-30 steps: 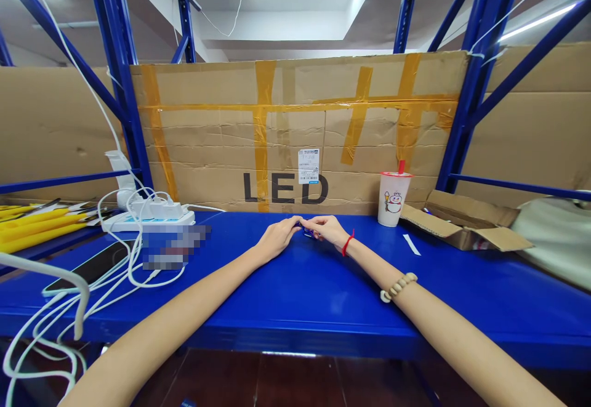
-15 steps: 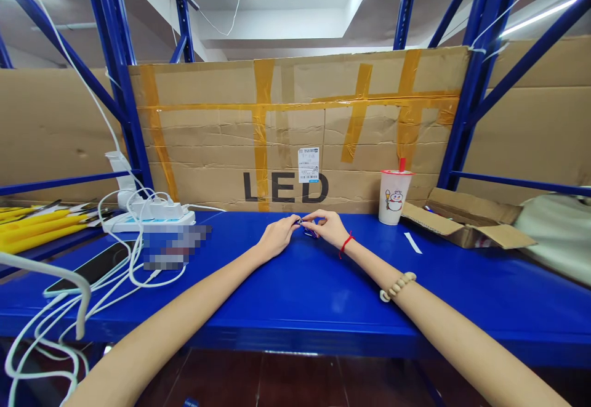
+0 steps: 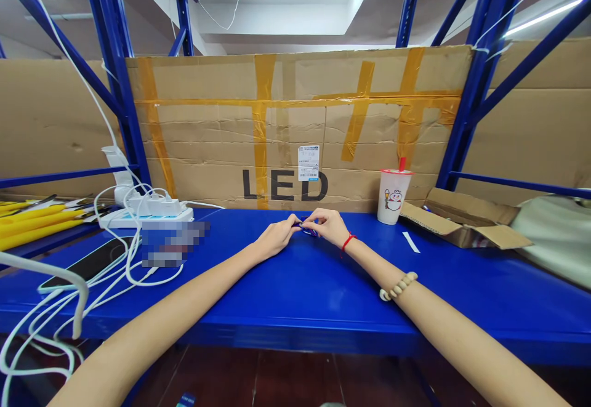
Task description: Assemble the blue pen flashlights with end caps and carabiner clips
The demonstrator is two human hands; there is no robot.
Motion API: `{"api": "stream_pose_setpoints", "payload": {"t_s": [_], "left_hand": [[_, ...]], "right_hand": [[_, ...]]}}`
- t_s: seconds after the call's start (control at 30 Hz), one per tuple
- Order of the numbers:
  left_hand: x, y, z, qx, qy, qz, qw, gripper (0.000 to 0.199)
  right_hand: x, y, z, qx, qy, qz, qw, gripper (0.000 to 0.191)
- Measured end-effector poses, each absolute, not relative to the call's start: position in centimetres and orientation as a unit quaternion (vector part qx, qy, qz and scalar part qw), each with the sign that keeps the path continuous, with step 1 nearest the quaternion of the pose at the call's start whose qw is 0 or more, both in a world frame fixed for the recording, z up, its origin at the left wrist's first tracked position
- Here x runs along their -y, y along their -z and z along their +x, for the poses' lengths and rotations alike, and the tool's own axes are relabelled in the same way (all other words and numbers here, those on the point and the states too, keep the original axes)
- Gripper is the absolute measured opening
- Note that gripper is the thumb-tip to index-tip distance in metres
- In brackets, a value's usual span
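My left hand (image 3: pixel 276 236) and my right hand (image 3: pixel 329 226) meet fingertip to fingertip over the far middle of the blue shelf. Both are closed in a pinch on a small dark purple-blue item (image 3: pixel 310 232), too small and too covered by fingers to name. It runs from the left fingertips to beneath the right fingers. A red string and a beaded bracelet (image 3: pixel 398 287) circle my right wrist and forearm.
A white cup with a red straw (image 3: pixel 393 201), a paper strip (image 3: pixel 410 242) and an open cardboard box (image 3: pixel 447 225) are on the right. Left lie a phone (image 3: pixel 95 262), white cables, a power strip (image 3: pixel 161 216) and yellow-handled tools (image 3: pixel 46 222). A large LED carton (image 3: pixel 212 148) stands behind.
The fingertips have shifted slightly, and more of the dark item shows between and under them. The whole view has moved a little; the things on the shelf stay in place.
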State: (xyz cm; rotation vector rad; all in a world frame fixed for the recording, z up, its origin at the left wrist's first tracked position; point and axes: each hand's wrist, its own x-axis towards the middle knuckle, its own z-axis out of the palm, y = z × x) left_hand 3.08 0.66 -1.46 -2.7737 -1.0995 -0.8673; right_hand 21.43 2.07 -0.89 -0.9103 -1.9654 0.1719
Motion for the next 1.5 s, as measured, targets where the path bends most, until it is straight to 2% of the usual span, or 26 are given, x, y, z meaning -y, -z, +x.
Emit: {"api": "stream_pose_setpoints", "payload": {"t_s": [0.37, 0.6, 0.73, 1.0, 1.23, 1.5], "left_hand": [[-1.0, 1.7, 3.0, 0.333, 0.31, -0.889, 0.051, 0.013], [-1.0, 1.6, 3.0, 0.336, 0.31, -0.886, 0.076, 0.013], [-1.2, 1.7, 3.0, 0.329, 0.31, -0.888, 0.089, 0.02], [-1.4, 1.6, 3.5, 0.376, 0.287, -0.872, 0.122, 0.023], [-1.1, 1.6, 3.4, 0.377, 0.301, -0.874, 0.053, 0.022], [-1.1, 1.7, 3.1, 0.337, 0.3, -0.892, -0.018, 0.022]], "right_hand": [[-1.8, 1.1, 20.8, 0.75, -0.24, -0.412, 0.458, 0.042], [-1.7, 1.1, 20.9, 0.732, -0.288, -0.428, 0.444, 0.043], [-1.6, 1.2, 20.8, 0.722, -0.305, -0.433, 0.445, 0.042], [-2.0, 1.3, 20.7, 0.732, -0.295, -0.399, 0.466, 0.041], [-2.4, 1.4, 21.1, 0.745, -0.252, -0.364, 0.5, 0.041], [-2.8, 1.5, 22.0, 0.793, -0.123, -0.34, 0.49, 0.032]]}}
